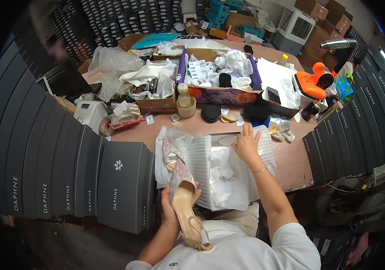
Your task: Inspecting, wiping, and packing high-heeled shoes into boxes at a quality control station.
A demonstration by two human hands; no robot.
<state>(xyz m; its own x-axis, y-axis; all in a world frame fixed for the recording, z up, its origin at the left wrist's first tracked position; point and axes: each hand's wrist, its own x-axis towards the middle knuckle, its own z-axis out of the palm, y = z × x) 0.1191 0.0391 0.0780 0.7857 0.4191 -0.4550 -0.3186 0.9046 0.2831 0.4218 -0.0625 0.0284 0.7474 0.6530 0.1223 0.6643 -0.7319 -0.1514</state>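
Observation:
My left hand (170, 208) grips a pointed-toe, ankle-strap shoe (184, 198) around its side, the glittery pale pink toe pointing away and the beige insole facing up. Just beyond its toe, a second glittery shoe (171, 152) lies on white wrapping (160, 168). To the right is an open shoebox lined with white ribbed foam sheet (200, 157), with crumpled tissue paper (226, 173) inside. My right hand (246, 146) rests at the far right part of the lining, fingers stretched out and holding nothing; its fingertips touch the white sheet.
Stacked dark grey shoeboxes (122, 193) wall in the left side, and more boxes (352, 128) line the right. Across the table stand a purple carton of papers (257, 74), a jar with a bottle (185, 105), a black round case (211, 113) and an orange tool (309, 85).

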